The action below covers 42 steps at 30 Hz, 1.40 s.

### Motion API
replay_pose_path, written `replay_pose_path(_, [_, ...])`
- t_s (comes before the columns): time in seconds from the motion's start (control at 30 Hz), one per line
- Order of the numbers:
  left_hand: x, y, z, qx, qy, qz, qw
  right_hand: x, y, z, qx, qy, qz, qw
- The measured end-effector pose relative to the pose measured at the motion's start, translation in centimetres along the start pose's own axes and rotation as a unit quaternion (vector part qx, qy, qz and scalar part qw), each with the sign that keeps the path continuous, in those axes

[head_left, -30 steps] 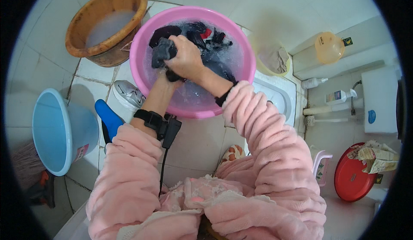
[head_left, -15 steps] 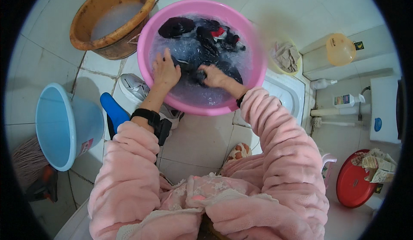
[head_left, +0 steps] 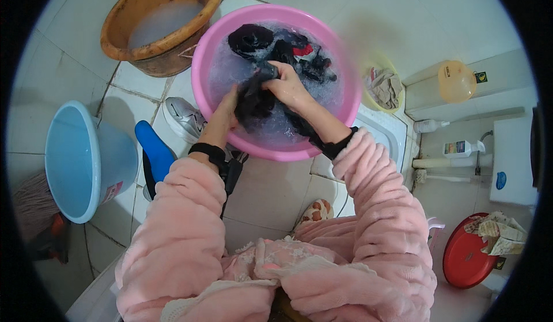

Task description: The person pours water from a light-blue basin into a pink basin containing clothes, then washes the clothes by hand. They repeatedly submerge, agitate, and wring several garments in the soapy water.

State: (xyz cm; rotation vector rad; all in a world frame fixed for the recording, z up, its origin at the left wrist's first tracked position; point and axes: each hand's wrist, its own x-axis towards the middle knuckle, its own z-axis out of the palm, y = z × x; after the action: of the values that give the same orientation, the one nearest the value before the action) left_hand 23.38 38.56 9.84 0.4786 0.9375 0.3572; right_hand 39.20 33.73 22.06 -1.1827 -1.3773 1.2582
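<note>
A wide pink basin (head_left: 201, 100) holds sudsy water and several dark pieces of clothing. Above the water, between my two hands, hangs a wet black garment (head_left: 253, 102); its exact kind does not show. My right hand (head_left: 286, 85) pinches its upper part, thumb and fingers closed on the cloth. At its left side, my left hand (head_left: 231, 106) grips the edge, its fingers partly hidden behind the cloth. Farther back in the basin float a black bundle (head_left: 250, 38) and a dark piece with a red patch (head_left: 302, 51).
Back left stands a wooden tub (head_left: 112, 39) with cloudy water. A light-blue bucket (head_left: 86, 204), a blue insole (head_left: 155, 146) and a grey sneaker (head_left: 183, 117) are on the left. Right of the basin are a yellow bin (head_left: 383, 106), a squat toilet (head_left: 387, 130) and a red lid (head_left: 464, 264).
Both hands have risen from the water with the black garment lifted between them. My left hand, spread before, now closes on the cloth; the right has moved up and slightly away.
</note>
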Motion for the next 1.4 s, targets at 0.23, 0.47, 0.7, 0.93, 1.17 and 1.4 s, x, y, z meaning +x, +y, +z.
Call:
replay_pose_path(0.23, [-5.0, 2.5, 4.2, -0.286, -0.308, 0.202, 0.885, -0.4, -5.0, 7.2, -0.254, 0.087, -0.257, 0.928])
replay_pose_path(0.47, [-5.4, 3.6, 5.4, -0.258, -0.104, 0.18, 0.944, 2.6, -1.2, 6.4, -0.308, 0.185, -0.266, 0.895])
replay_pose_path(0.7, [-5.0, 4.2, 5.1, -0.093, 0.189, 0.179, 0.961, 4.7, 3.9, -0.4, -0.404, 0.177, 0.089, 0.893])
replay_pose_path(0.93, [-3.2, 4.9, 1.9, 0.319, 0.332, 0.271, 0.846, 2.2, 8.7, 0.2, -0.433, -0.026, 0.052, 0.9])
replay_pose_path(1.17, [-2.6, 4.2, 0.7, 0.239, 0.201, 0.166, 0.935, 0.2, 12.4, 1.7, -0.49, -0.188, 0.174, 0.833])
replay_pose_path(1.4, [-3.5, 4.0, 0.7, -0.04, 0.118, -0.004, 0.992, 2.9, 4.7, -0.9, -0.194, 0.069, 0.073, 0.976])
